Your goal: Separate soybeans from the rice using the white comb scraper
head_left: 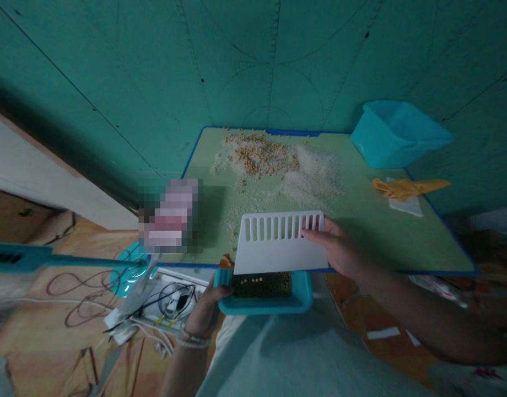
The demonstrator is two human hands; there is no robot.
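My right hand [340, 248] grips the right end of a white slotted plastic panel [278, 255]. A row of long slots runs along its far edge, and it is tilted over the table's near edge. Below it, my left hand [206, 309] holds the left side of a turquoise bin [268, 307], thumb over the rim. Inside are small dark green beans [259, 289] with a few yellow beans among them; the panel covers part of the bin. On the table [373, 242], yellow beans [253, 157] lie mixed with white grains [315, 173] beyond the panel.
A turquoise bin [386, 143] stands at the table's far right corner. Near it, an orange cloth [402, 189] rests on a white piece [408, 207]. A blurred-out pinkish object [171, 215] is at the left edge. Cables [171, 300] and a turquoise fan-like item [125, 270] lie lower left.
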